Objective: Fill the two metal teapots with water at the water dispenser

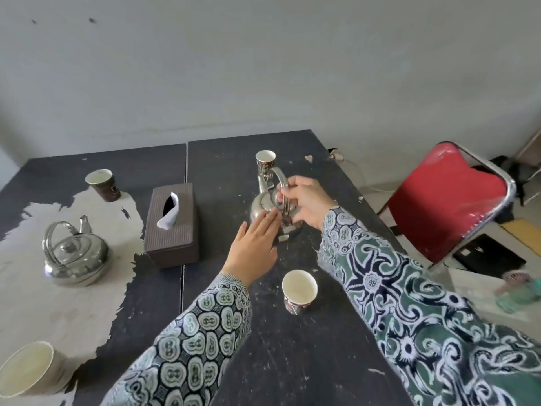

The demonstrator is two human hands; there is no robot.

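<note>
Head view: right hand (307, 202) at frame centre, fingers curled round arched metal handle of shiny round teapot (265, 205) on scuffed dark table (292, 347). Left hand (253, 250) flat, fingers pressed together, tips touching pot's side. Second polished teapot (74, 254) at left, lid on. Ribbed brown tissue box (172, 227) between. Paper cup (299, 291) below centre.

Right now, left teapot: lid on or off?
On. The left teapot stands upright on the table with its knobbed lid seated under the raised handle.
</note>
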